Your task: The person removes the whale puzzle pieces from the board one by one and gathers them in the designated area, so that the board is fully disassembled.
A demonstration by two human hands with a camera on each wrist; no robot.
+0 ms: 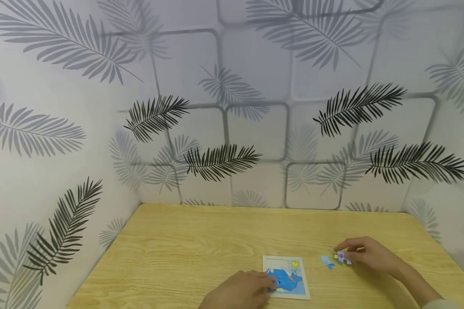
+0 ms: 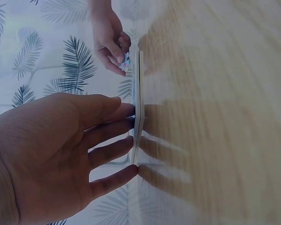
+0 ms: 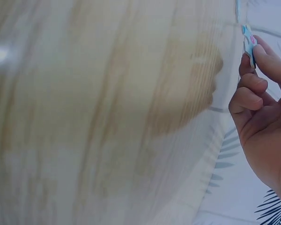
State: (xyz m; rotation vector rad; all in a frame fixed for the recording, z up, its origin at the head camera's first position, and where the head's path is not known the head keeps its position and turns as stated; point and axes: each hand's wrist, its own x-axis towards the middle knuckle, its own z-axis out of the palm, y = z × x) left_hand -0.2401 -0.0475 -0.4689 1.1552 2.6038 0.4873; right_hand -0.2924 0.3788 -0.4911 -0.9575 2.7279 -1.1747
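In the head view, the puzzle board (image 1: pixel 280 264) lies farther from the surface's (image 1: pixel 158 244) right edge than the puzzle piece (image 1: pixel 343 257). In the left wrist view, the left hand (image 2: pixel 51 145) touches the board with extended fingers (image 2: pixel 111 151); in the right wrist view, the right hand (image 3: pixel 269 122) pinches the piece.

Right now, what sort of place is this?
Likely an indoor tabletop work nook; I can't tell what building. Signs: a wood-grain table, leaf-print walls behind and beside it, and a picture puzzle on the table.

Part-filled white-framed puzzle (image 1: pixel 274 262), loose piece (image 1: pixel 326 261) nearby, blue piece (image 1: pixel 342 258) in right fingers (image 1: pixel 349 243)
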